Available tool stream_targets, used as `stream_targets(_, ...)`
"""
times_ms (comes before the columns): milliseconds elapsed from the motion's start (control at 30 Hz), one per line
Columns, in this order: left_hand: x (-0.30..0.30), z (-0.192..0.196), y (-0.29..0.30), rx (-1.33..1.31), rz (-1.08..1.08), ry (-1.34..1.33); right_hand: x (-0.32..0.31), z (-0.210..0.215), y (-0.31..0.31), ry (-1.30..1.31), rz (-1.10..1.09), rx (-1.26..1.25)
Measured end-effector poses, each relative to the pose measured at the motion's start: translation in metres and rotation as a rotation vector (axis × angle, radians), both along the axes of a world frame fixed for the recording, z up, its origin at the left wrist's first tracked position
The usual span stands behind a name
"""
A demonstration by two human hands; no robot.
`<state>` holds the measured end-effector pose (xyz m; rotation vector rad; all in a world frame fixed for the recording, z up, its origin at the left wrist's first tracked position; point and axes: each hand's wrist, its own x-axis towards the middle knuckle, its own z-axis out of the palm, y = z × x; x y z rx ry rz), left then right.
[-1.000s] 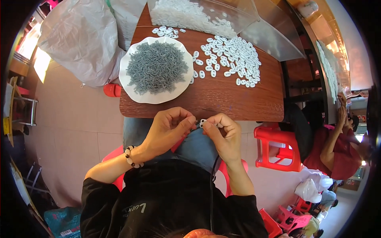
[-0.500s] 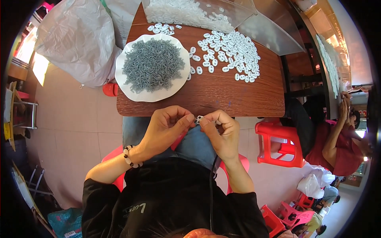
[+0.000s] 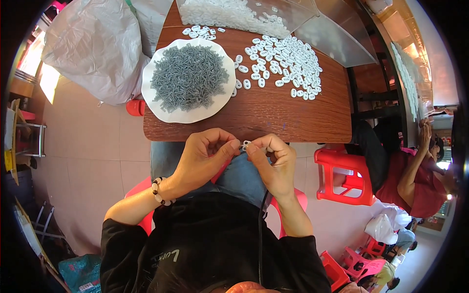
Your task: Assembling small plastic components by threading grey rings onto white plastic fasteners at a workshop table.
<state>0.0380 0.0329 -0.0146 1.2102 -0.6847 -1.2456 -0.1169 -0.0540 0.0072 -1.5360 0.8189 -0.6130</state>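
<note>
Just off the table's near edge, my two hands meet fingertip to fingertip above my lap. My right hand (image 3: 276, 168) is closed, pinching a small white oval piece with two holes (image 3: 246, 144) between thumb and forefinger. More white shows under its curled fingers. My left hand (image 3: 201, 158) is closed too, thumb and forefinger pinched against the left side of that piece; what they grip is too small to tell. Beyond my left hand, a white scalloped plate (image 3: 149, 100) bears a heap of short grey ribbed plugs (image 3: 188, 73). Many similar white oval pieces (image 3: 293, 63) lie spread to its right.
A clear bin (image 3: 298, 22) of white pieces stands at the brown table's (image 3: 254, 115) far side. A large whitish sack (image 3: 93, 53) sits at left. To the right are a red stool (image 3: 344, 178) and a person in dark red (image 3: 415, 180) at another table.
My hands stay almost in place, still pinched together at the white piece. The table and its contents sit slightly higher in view. The person at right has shifted their hands a little.
</note>
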Motion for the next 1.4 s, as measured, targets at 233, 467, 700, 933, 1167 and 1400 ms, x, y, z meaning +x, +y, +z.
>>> stream_targets(233,0.001,0.000,0.001,0.006,-0.004,-0.022,0.001,0.001,0.002,0.027,-0.003,-0.035)
stream_targets(467,-0.002,-0.001,0.000,-0.015,0.015,-0.074,0.000,-0.002,0.001,0.066,-0.004,-0.073)
stream_targets(700,-0.002,0.002,0.001,-0.016,0.022,-0.106,-0.001,-0.003,0.001,0.084,0.032,-0.066)
stream_targets(933,-0.006,-0.002,0.001,0.018,0.031,-0.078,-0.001,-0.007,0.002,0.087,0.031,-0.056)
stream_targets(1167,-0.004,-0.004,0.001,0.018,0.037,-0.102,0.000,-0.005,0.001,0.104,0.056,-0.051)
stream_targets(1400,-0.004,-0.003,0.001,0.028,0.033,-0.087,0.000,-0.012,0.004,0.089,0.033,-0.060)
